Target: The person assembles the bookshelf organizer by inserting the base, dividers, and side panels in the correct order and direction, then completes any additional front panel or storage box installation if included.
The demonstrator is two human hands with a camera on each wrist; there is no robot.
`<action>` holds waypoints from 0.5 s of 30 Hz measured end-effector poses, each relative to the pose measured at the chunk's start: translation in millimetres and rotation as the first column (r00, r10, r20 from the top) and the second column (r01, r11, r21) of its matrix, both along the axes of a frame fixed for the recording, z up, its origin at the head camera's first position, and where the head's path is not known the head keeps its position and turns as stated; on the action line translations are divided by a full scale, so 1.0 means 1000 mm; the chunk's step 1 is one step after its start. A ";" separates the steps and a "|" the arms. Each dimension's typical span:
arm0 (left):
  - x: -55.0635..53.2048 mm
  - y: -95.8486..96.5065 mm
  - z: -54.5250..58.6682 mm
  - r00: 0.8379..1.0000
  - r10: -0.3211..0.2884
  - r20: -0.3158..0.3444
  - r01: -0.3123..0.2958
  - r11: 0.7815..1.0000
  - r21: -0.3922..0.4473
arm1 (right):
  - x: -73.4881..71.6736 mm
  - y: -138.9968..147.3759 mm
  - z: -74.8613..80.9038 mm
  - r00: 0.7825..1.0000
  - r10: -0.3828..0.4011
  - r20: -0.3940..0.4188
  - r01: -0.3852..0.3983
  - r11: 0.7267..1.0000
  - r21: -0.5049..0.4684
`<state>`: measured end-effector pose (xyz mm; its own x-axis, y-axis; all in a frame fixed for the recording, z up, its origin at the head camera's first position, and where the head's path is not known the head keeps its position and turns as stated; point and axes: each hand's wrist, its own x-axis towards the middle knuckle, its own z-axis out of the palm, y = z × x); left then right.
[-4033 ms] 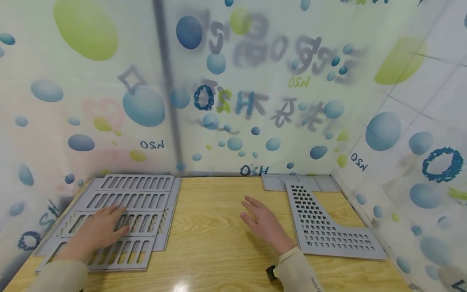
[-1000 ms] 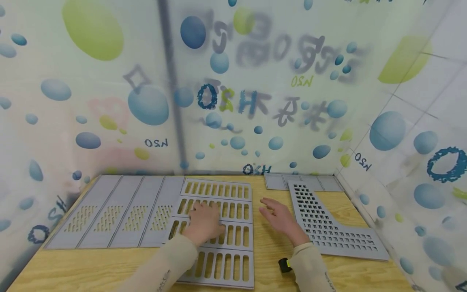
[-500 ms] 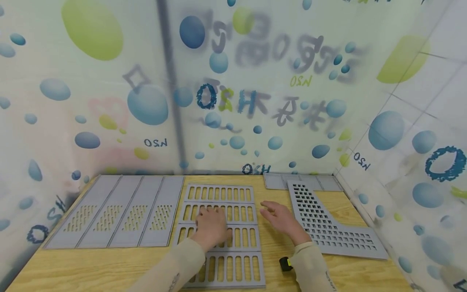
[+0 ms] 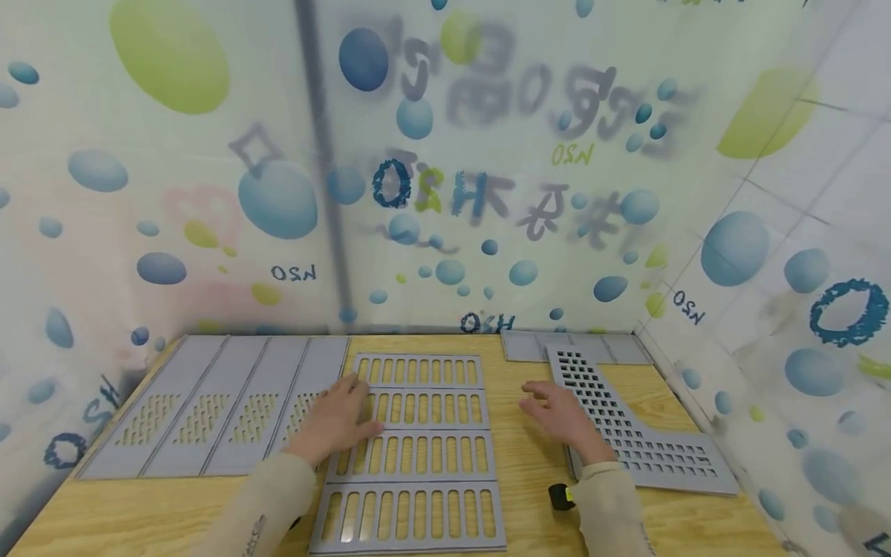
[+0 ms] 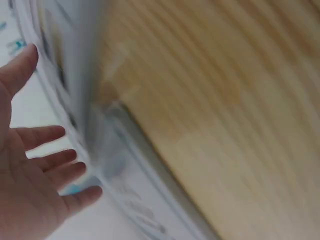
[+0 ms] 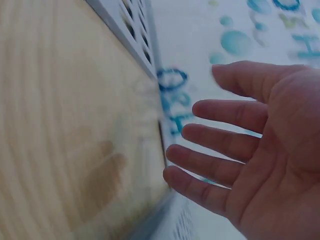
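My left hand [image 4: 332, 418] is over the left border of a grey slotted panel [image 4: 425, 481], fingers extended; whether it touches is unclear. The panel lies flat mid-table, with rows of long rounded slots. In the left wrist view the fingers [image 5: 80, 200] are spread and grip nothing. To its left lies a grey sectioned panel [image 4: 209, 363] with patches of small holes, partly covered by that hand. My right hand [image 4: 562, 418], relaxed and holding nothing, hovers by the left edge of a curved L-shaped grey panel [image 4: 668, 449] with small square holes. In the right wrist view its fingers [image 6: 215, 142] are loosely extended.
A plain grey strip panel [image 4: 522, 346] lies at the back right, partly under the L-shaped panel. The wooden table [image 4: 529, 534] is walled at the back and sides by a printed curtain [image 4: 431, 255].
The slotted panel has gone from atop the left sectioned panel to mid-table, moved rightward with my left hand. That hand has since drawn back left. My right hand has shifted slightly right.
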<state>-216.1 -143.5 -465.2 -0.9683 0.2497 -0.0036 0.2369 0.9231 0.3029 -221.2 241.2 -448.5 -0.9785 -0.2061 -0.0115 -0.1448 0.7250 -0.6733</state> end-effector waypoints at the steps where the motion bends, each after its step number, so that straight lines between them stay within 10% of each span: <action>1: -0.002 -0.006 -0.001 1.000 -0.007 0.011 0.006 1.000 0.003 | 0.000 0.006 0.002 1.000 -0.012 0.004 0.011 1.000 0.016; 15: -0.011 -0.025 0.001 0.994 -0.046 0.098 0.044 0.999 0.026 | 0.000 0.097 0.003 0.944 -0.284 0.169 0.216 0.917 0.335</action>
<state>-226.9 -168.2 -464.0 -0.9514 0.2939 -0.0925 0.2456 0.9046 0.3483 -221.3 338.3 -445.0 -0.9652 0.0924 -0.2448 0.1885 0.8945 -0.4055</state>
